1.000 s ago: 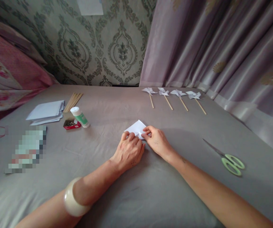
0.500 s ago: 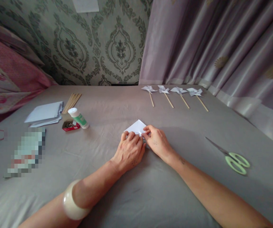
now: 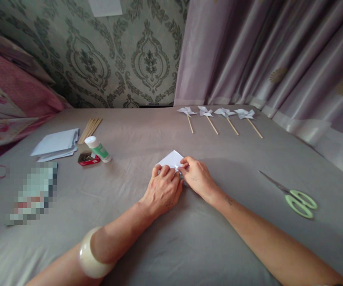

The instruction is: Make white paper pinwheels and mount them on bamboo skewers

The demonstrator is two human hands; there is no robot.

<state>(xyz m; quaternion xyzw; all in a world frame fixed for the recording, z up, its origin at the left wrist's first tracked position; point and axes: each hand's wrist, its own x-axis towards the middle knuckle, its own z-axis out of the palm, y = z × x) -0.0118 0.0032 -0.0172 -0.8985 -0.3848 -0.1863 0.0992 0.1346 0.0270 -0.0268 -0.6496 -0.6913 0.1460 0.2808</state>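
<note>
Paper [image 3: 173,158] lies on the grey cloth [image 3: 135,135], where I remotely watch the left hand [image 3: 163,188] cover its near edge, probably steadying it (grip hidden), while the right hand [image 3: 198,174] pinches its right side, seemingly against slipping.

the paper [image 3: 172,157] lies on the cloth [image 3: 135,131], with the left hand [image 3: 163,188] on its near part and the right hand [image 3: 197,175] at its right side. left of it are the box [image 3: 89,162] and bottle [image 3: 99,151]; farther back on the left are sticks [image 3: 90,130] and a pile of sheets [image 3: 55,142]. four pinwheels [image 3: 206,112] lie behind it, to the right. scissors [image 3: 287,191] lie right of it, nearer.
</note>
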